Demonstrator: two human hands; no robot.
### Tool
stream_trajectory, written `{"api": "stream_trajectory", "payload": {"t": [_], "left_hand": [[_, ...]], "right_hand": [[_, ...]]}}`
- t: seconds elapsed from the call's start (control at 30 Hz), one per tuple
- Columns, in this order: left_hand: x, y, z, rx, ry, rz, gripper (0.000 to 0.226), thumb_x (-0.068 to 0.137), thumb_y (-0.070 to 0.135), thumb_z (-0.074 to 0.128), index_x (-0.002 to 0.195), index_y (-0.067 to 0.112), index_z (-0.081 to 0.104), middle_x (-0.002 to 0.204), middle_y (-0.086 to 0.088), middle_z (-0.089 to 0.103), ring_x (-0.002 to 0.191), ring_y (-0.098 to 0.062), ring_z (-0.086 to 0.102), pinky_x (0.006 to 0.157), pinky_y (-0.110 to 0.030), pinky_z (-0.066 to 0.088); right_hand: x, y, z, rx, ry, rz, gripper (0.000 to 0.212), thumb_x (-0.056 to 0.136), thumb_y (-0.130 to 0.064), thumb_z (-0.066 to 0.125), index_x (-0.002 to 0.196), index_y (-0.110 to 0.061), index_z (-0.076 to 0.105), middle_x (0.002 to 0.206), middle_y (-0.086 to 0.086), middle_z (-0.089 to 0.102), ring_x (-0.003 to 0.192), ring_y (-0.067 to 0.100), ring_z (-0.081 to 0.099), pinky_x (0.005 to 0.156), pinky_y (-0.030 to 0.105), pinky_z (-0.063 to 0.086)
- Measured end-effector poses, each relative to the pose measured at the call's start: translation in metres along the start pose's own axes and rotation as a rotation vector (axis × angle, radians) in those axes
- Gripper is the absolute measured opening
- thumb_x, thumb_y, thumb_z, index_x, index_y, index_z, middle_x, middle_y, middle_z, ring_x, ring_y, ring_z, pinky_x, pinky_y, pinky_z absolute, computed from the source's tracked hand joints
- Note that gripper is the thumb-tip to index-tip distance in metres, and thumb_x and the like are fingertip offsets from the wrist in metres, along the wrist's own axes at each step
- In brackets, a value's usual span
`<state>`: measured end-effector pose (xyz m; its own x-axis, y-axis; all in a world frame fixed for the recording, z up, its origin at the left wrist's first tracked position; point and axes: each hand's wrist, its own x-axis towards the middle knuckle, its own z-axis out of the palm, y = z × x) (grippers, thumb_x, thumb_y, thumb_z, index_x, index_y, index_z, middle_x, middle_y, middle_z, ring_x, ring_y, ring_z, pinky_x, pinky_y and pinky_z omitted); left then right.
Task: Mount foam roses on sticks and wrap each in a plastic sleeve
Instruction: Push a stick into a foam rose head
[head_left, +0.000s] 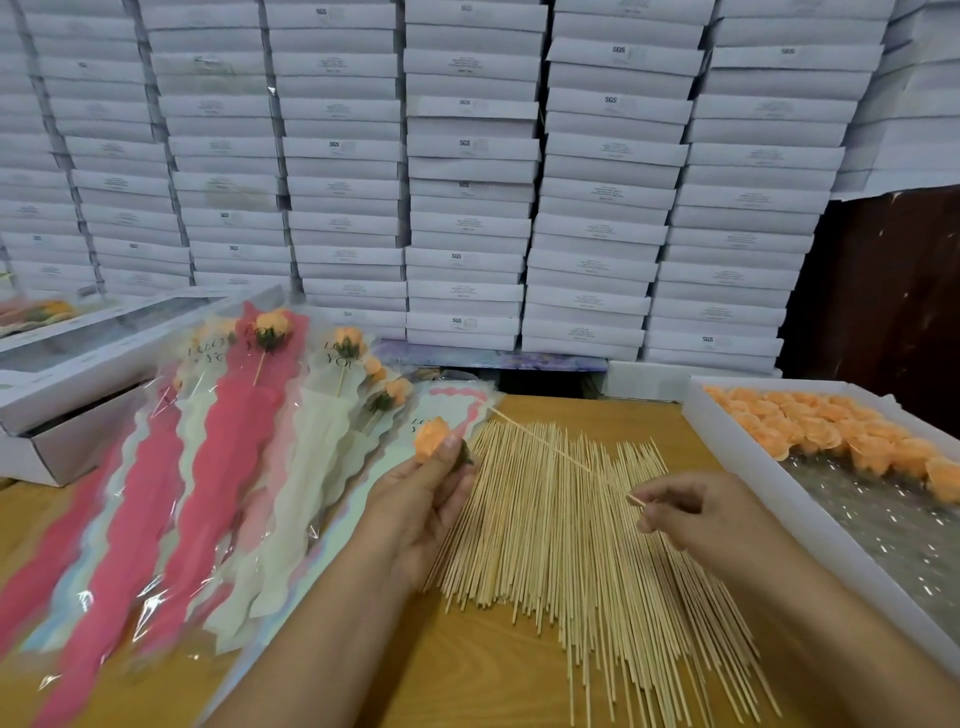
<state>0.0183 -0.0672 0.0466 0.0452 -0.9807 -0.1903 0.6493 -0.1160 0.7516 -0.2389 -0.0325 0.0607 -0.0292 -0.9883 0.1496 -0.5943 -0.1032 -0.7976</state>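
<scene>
My left hand (415, 499) grips an orange foam rose (431, 439) with a green base, held above the left edge of the stick pile. My right hand (691, 506) pinches the near end of a single wooden stick (550, 448), whose far tip points up and left past the rose. A wide pile of wooden sticks (571, 540) lies spread on the wooden table under both hands. Empty plastic sleeves (452, 410) with a pink wavy edge lie just behind the rose.
Finished wrapped roses in pink and cream sleeves (234, 457) fan out on the left. A white tray (779, 483) at the right holds several loose orange roses (841, 431). Open white boxes (78, 395) stand at far left. Stacked white cartons (467, 182) fill the back wall.
</scene>
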Motion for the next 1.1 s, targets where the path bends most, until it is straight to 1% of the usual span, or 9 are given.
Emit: {"api": "stream_trajectory", "payload": {"t": [0.07,0.23,0.33,0.47,0.6,0.67,0.8,0.97,1.1], "left_hand": [[0.001,0.002,-0.001,-0.066,0.013,-0.013,0.027,0.078,0.014,0.075,0.098,-0.003,0.069,0.087,-0.018,0.074,0.061,-0.014,0.072,0.059,-0.023,0.061],[0.004,0.003,-0.001,-0.134,0.058,-0.01,0.021,0.086,0.015,0.072,0.097,-0.002,0.067,0.083,-0.02,0.076,0.069,-0.018,0.075,0.069,-0.027,0.06],[0.006,0.002,-0.001,-0.156,0.065,-0.016,0.023,0.086,0.015,0.072,0.099,-0.004,0.067,0.09,-0.022,0.075,0.088,-0.024,0.072,0.069,-0.027,0.061],[0.008,0.002,-0.003,-0.188,0.08,-0.015,0.024,0.083,0.014,0.074,0.099,-0.002,0.067,0.095,-0.02,0.074,0.091,-0.024,0.069,0.069,-0.028,0.061],[0.009,0.002,-0.005,-0.184,0.08,-0.002,0.033,0.07,0.016,0.078,0.097,-0.001,0.069,0.098,-0.019,0.074,0.092,-0.025,0.069,0.071,-0.031,0.061],[0.01,0.002,-0.005,-0.182,0.074,0.0,0.032,0.069,0.016,0.078,0.094,0.0,0.069,0.094,-0.019,0.075,0.092,-0.025,0.07,0.07,-0.03,0.062],[0.011,0.001,-0.006,-0.174,0.069,-0.008,0.026,0.075,0.016,0.077,0.092,-0.001,0.069,0.089,-0.02,0.075,0.092,-0.026,0.07,0.066,-0.027,0.062],[0.01,0.001,-0.005,-0.173,0.075,-0.002,0.03,0.071,0.016,0.078,0.093,-0.001,0.068,0.089,-0.019,0.075,0.091,-0.025,0.07,0.069,-0.029,0.062],[0.009,0.001,-0.005,-0.175,0.084,0.002,0.028,0.072,0.015,0.078,0.093,0.0,0.068,0.092,-0.019,0.074,0.088,-0.024,0.07,0.068,-0.029,0.062]], "right_hand": [[-0.001,-0.002,-0.008,0.03,0.029,-0.03,0.025,0.091,-0.009,0.067,0.082,-0.031,0.074,0.071,-0.003,0.075,0.059,0.012,0.062,0.059,0.025,0.044],[-0.006,-0.003,-0.019,0.006,-0.031,-0.084,0.02,0.09,-0.014,0.071,0.08,-0.031,0.076,0.07,-0.004,0.075,0.069,0.008,0.069,0.073,0.028,0.05],[-0.006,-0.004,-0.02,-0.026,-0.067,-0.089,0.019,0.089,-0.013,0.072,0.078,-0.027,0.078,0.07,0.0,0.075,0.075,0.02,0.071,0.079,0.038,0.057],[-0.005,-0.004,-0.021,-0.039,-0.101,-0.077,0.018,0.088,-0.011,0.072,0.079,-0.025,0.079,0.069,0.001,0.075,0.078,0.03,0.07,0.082,0.045,0.056],[-0.004,0.0,-0.021,-0.041,-0.118,-0.068,0.031,0.088,-0.011,0.072,0.066,-0.032,0.078,0.072,-0.002,0.076,0.076,0.012,0.071,0.078,0.03,0.055],[-0.002,0.002,-0.021,-0.037,-0.116,-0.065,0.03,0.088,-0.011,0.073,0.068,-0.032,0.078,0.071,-0.001,0.076,0.075,0.01,0.071,0.077,0.026,0.051],[0.0,0.004,-0.023,-0.042,-0.104,-0.069,0.033,0.088,-0.011,0.073,0.065,-0.035,0.077,0.071,-0.002,0.076,0.075,0.01,0.071,0.081,0.03,0.054],[-0.001,0.004,-0.023,-0.052,-0.12,-0.078,0.019,0.09,-0.011,0.07,0.081,-0.025,0.08,0.069,-0.001,0.075,0.078,0.026,0.071,0.085,0.042,0.057],[-0.001,0.004,-0.024,-0.057,-0.134,-0.083,0.02,0.09,-0.012,0.07,0.082,-0.028,0.079,0.07,-0.003,0.075,0.077,0.019,0.071,0.08,0.034,0.056]]}}
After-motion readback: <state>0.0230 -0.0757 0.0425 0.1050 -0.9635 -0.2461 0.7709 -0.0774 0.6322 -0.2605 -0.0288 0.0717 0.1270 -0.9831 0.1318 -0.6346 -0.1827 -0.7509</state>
